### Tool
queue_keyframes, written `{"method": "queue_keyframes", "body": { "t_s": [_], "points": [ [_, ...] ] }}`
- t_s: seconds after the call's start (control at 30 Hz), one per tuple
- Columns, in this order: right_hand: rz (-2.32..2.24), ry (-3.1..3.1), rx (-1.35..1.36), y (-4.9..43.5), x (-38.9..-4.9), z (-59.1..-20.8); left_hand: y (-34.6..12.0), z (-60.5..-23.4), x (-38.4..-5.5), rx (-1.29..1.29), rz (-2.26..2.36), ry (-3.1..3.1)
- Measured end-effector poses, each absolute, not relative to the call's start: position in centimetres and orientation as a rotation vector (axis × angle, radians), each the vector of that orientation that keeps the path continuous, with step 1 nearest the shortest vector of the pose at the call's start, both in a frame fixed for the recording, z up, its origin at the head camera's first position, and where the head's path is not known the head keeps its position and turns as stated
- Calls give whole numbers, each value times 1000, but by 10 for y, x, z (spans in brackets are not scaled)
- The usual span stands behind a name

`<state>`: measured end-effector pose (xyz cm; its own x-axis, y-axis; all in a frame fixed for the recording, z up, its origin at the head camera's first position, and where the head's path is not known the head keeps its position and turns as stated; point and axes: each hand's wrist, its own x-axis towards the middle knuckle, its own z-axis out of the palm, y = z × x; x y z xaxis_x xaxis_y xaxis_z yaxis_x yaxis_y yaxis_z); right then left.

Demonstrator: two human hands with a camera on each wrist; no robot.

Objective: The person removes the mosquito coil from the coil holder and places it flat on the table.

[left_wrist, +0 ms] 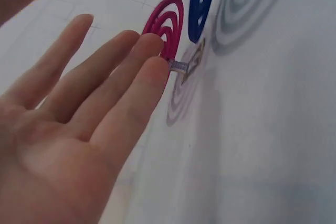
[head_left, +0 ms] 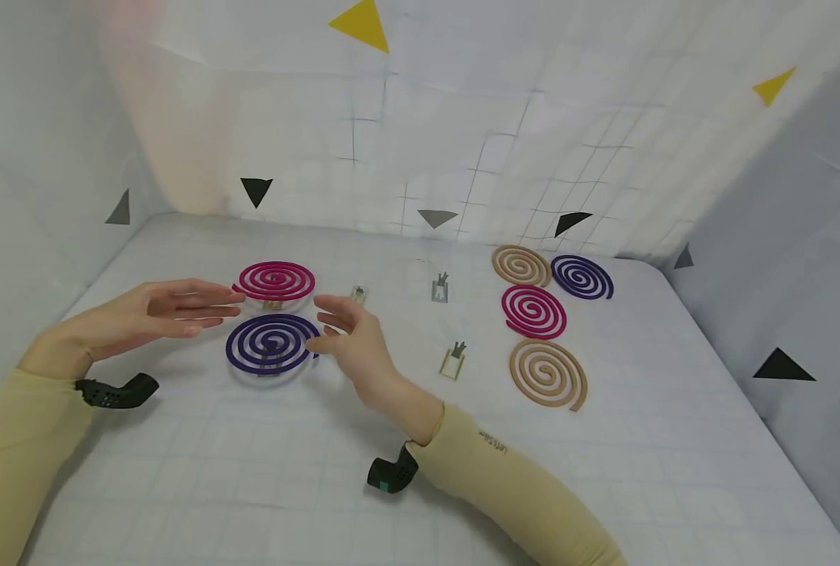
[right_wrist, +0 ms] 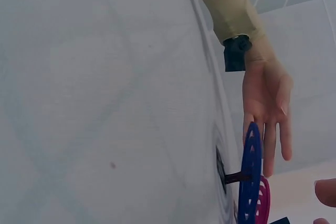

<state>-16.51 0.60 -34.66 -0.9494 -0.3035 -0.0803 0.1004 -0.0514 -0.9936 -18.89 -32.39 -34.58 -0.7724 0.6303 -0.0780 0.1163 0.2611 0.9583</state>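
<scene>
A magenta mosquito coil [head_left: 275, 277] and a dark blue mosquito coil [head_left: 273, 344] sit raised above the white table on small metal stands; the stand [left_wrist: 179, 67] under the magenta one shows in the left wrist view. My left hand [head_left: 172, 309], fingers straight and palm turned inward, is at the left of both coils, fingertips right by the magenta coil's edge. On the other side is my right hand [head_left: 356, 346], its fingers loosely bent. Its thumb overlaps the blue coil's right edge in the head view, while the right wrist view shows its fingertips [right_wrist: 326, 191] beside that coil.
Toward the right lie two tan coils [head_left: 521, 265], another magenta coil [head_left: 533, 311] and another blue coil [head_left: 581, 277]. Three loose metal stands [head_left: 452, 363] lie mid-table. White sheeting [head_left: 448, 126] with triangle markers encloses the back and sides.
</scene>
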Motion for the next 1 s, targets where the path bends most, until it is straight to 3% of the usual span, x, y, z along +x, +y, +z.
{"method": "queue_keyframes", "body": {
  "t_s": [1.0],
  "points": [
    [-1987,1928,-129,-6,-156,-369,-315,-361,-191,495,1401,2138]
  ]
}}
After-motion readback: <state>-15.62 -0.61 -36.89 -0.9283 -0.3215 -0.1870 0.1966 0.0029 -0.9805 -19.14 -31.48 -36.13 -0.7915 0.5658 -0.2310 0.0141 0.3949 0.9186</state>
